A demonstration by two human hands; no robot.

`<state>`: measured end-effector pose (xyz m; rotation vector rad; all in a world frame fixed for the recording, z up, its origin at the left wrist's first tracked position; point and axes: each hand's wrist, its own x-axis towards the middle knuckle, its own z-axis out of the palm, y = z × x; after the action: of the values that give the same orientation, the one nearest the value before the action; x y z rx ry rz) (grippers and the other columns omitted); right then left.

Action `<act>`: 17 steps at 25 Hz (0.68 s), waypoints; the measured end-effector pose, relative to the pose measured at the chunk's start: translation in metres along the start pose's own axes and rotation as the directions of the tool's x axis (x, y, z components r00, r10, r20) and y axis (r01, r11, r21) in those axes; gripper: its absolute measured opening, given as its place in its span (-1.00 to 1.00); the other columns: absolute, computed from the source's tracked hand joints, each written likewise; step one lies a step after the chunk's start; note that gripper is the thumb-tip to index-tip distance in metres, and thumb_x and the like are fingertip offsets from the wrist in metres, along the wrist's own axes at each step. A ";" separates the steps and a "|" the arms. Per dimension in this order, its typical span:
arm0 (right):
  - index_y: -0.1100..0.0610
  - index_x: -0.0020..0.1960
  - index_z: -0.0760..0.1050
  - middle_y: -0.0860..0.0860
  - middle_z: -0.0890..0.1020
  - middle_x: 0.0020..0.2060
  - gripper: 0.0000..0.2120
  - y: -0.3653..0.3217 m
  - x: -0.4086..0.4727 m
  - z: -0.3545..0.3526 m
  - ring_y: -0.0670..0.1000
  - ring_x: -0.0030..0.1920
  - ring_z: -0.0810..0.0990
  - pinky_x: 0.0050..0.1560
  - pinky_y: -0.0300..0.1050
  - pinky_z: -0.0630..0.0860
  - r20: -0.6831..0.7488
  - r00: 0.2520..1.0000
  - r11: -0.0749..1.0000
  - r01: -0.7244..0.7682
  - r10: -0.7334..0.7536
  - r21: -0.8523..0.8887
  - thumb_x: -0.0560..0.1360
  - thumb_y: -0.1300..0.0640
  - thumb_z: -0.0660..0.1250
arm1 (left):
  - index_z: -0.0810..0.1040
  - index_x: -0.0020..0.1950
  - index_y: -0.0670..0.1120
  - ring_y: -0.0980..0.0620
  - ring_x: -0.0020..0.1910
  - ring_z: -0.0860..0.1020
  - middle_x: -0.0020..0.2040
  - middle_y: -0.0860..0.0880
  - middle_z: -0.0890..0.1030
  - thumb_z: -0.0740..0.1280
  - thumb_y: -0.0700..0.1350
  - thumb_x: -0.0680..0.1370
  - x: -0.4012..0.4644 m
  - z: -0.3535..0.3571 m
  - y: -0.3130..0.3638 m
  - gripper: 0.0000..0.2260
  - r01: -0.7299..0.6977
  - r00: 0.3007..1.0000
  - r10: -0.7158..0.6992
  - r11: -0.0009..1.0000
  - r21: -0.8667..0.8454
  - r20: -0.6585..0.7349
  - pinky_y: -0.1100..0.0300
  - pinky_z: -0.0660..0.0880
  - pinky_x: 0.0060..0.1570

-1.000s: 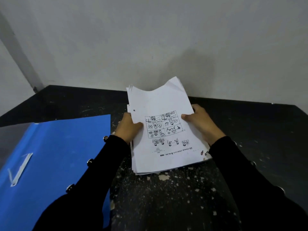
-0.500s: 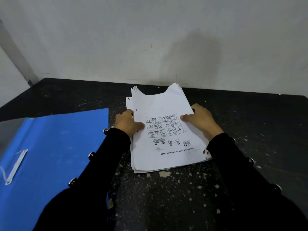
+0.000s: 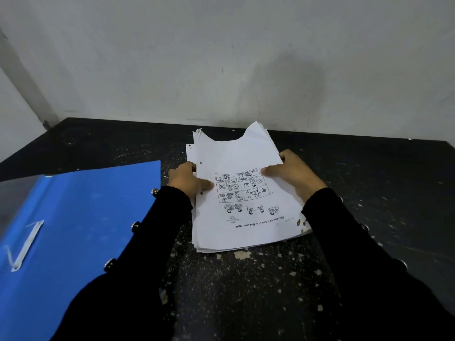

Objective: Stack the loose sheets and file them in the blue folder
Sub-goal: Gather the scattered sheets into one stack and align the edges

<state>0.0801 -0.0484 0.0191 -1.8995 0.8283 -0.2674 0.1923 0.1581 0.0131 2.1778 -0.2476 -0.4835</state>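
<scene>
A stack of white sheets (image 3: 236,153) lies on the black table, its top page printed with a grid of small drawings and torn at the far edge. My left hand (image 3: 187,180) grips the stack's left side, thumb on top of the page. My right hand (image 3: 293,175) grips the right side, thumb on the page too. The blue folder (image 3: 81,217) lies open to the left, partly under my left sleeve, with a white fastener strip (image 3: 25,244) on it.
The black table (image 3: 246,291) is speckled with pale chips of worn paint. A grey wall (image 3: 221,57) rises right behind the table's far edge. Both black sleeves with metal buttons reach in from the bottom.
The stack has come down from a raised tilt and now lies flat on the table. Both hands kept their hold on its sides.
</scene>
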 end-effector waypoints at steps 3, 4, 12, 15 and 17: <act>0.22 0.18 0.41 0.14 0.58 0.13 -0.56 -0.003 0.000 0.000 0.15 0.13 0.57 0.08 0.01 0.53 0.000 1.000 0.999 0.026 -0.026 -0.048 0.39 0.16 0.49 | 0.48 0.19 -0.14 -0.11 0.10 0.52 0.19 -0.09 0.48 0.53 -0.17 0.36 0.001 0.001 0.000 -0.56 -0.001 1.000 0.001 1.000 -0.028 0.006 0.08 0.46 0.10; 0.22 0.20 0.40 0.14 0.57 0.14 -0.55 -0.003 0.001 0.001 0.14 0.13 0.56 0.04 -0.02 0.53 0.012 1.000 1.000 0.015 -0.015 -0.027 0.39 0.16 0.49 | 0.49 0.15 -0.14 -0.12 0.10 0.54 0.16 -0.09 0.52 0.53 -0.18 0.36 -0.001 0.000 0.002 -0.58 0.002 1.000 -0.001 0.999 -0.040 0.008 0.07 0.47 0.12; 0.18 0.18 0.38 0.10 0.54 0.12 -0.55 -0.003 0.004 0.002 0.12 0.14 0.54 0.00 -0.08 0.46 0.029 0.999 0.999 0.013 -0.014 0.044 0.40 0.14 0.49 | 0.51 -0.04 -0.08 -0.17 0.01 0.61 0.07 -0.14 0.61 0.57 -0.21 0.19 -0.001 0.003 -0.003 -0.59 0.012 0.998 0.003 0.966 -0.259 0.056 -0.09 0.55 0.09; 0.17 0.16 0.38 0.10 0.55 0.11 -0.59 -0.002 0.002 0.002 0.14 0.12 0.55 0.04 -0.02 0.50 0.045 0.999 0.996 -0.003 -0.001 0.086 0.41 0.21 0.48 | 0.51 -0.08 -0.05 -0.19 -0.01 0.62 0.12 -0.19 0.59 0.56 -0.20 0.17 -0.002 0.005 -0.007 -0.60 -0.001 0.999 0.015 0.923 -0.384 0.034 -0.14 0.56 0.07; 0.17 0.16 0.40 0.12 0.57 0.13 -0.61 0.000 -0.004 0.001 0.15 0.11 0.57 0.07 0.05 0.54 0.043 0.999 0.986 -0.022 0.015 0.167 0.41 0.30 0.46 | 0.49 -0.04 -0.08 -0.18 -0.02 0.61 0.08 -0.18 0.61 0.50 -0.31 0.34 -0.007 0.005 -0.007 -0.70 -0.031 0.999 0.041 0.902 -0.430 0.015 -0.11 0.55 0.09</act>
<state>0.0779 -0.0451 0.0189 -1.7338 0.7708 -0.2769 0.1837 0.1615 0.0063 1.7332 -0.1741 -0.4917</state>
